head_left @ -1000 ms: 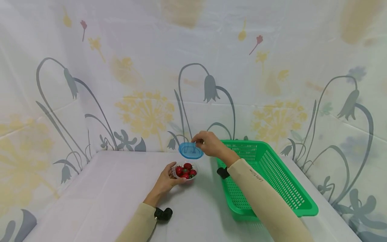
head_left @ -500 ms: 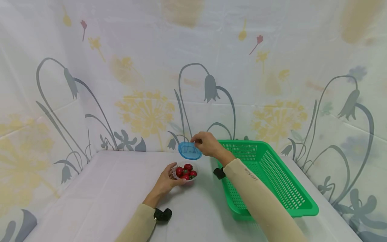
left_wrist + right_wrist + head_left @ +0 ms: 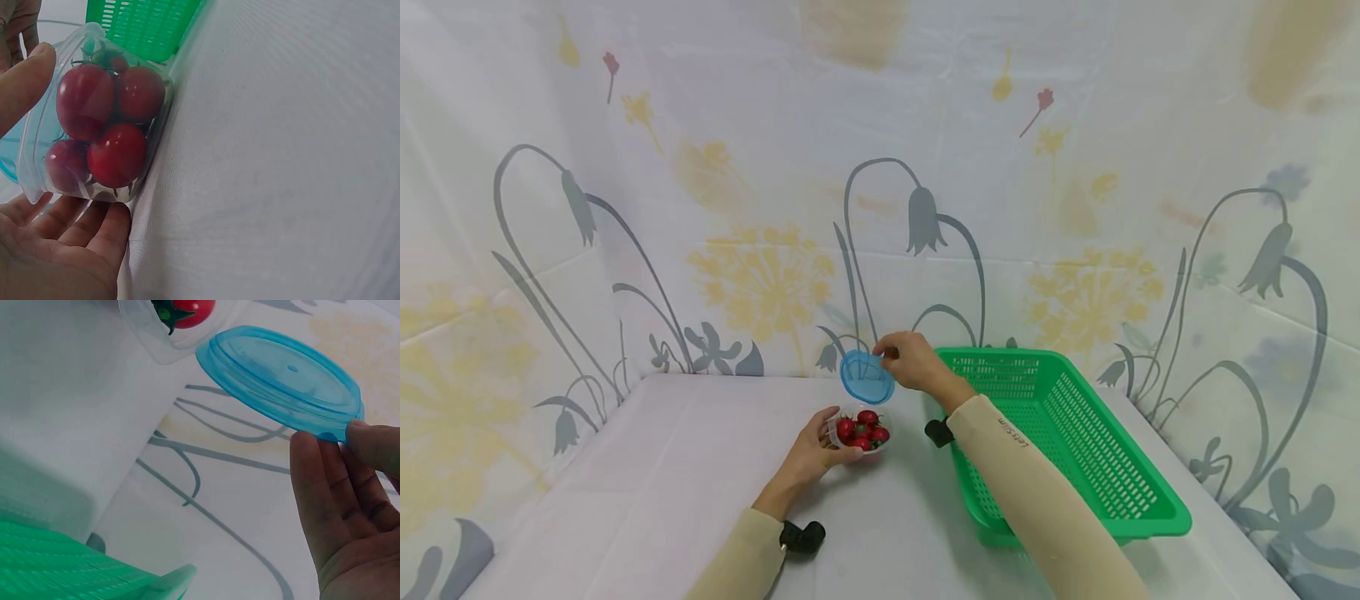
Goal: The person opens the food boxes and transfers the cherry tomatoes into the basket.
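A clear plastic container (image 3: 30, 165) of red cherry tomatoes (image 3: 117, 156) sits uncovered on the white-covered table. My left hand (image 3: 808, 454) holds it from the left, thumb at the rim and fingers against the opposite side. Over its far side hangs a translucent blue lid (image 3: 867, 379), tilted. My right hand (image 3: 913, 362) pinches the lid's edge between thumb and fingers, as the right wrist view shows the lid (image 3: 281, 375) beside the fingers (image 3: 306, 469). In that view one tomato (image 3: 195, 312) with a green stem shows in the container's corner.
A green perforated basket (image 3: 1101, 450) stands on the table at the right, partly behind the right forearm. A white cloth printed with flowers (image 3: 921, 221) hangs behind the table. Each wrist wears a small black camera (image 3: 803, 537).
The right hand has shifted slightly left and down, and the blue lid has tilted to show more of its face. The left hand and container have stayed nearly still.
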A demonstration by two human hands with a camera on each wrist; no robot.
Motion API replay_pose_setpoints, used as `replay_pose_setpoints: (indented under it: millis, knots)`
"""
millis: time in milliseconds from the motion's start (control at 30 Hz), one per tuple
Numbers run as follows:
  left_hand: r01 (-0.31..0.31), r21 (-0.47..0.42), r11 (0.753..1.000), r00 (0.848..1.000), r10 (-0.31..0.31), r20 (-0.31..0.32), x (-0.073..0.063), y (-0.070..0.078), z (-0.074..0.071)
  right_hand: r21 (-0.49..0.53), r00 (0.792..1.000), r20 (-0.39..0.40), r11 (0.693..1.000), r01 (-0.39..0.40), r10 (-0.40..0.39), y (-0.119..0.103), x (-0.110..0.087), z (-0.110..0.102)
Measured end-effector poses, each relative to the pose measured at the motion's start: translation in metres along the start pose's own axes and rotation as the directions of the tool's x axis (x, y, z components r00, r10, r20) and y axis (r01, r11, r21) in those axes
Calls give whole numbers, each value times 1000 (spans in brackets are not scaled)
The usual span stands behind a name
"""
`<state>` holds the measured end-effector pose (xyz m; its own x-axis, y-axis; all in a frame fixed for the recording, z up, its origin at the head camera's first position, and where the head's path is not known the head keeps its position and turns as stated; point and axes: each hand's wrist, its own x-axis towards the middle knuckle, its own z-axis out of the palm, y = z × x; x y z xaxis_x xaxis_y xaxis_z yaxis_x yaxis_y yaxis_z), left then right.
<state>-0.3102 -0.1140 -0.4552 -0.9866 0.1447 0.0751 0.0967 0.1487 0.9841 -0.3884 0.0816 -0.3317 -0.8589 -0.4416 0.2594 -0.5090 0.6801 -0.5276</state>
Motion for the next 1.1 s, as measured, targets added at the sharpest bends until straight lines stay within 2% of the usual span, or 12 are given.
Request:
replay_pose_setpoints:
  millis: [133, 333, 500, 833, 1100]
  knots:
    - [3, 2, 1000, 1000, -3, 4, -3, 1, -1, 42, 999, 19, 999, -29, 28, 1, 2, 2]
    - [-3, -13, 1000, 1000, 3, 4, -5, 2, -2, 45, 999, 16, 998, -45, 44, 3, 5, 8]
    - [9, -4, 1000, 1000, -9, 7, -6, 2, -2, 71, 997, 43, 995, -73, 70, 3, 8, 12]
    - [-4, -3, 1000, 1000, 4, 22, -5, -1, -2, 109, 980, 157, 984, -138, 119, 13, 13, 16]
    - [-1, -1, 1000, 1000, 1, 21, -6, 0, -2, 62, 956, 262, 986, -156, 135, 18, 17, 20]
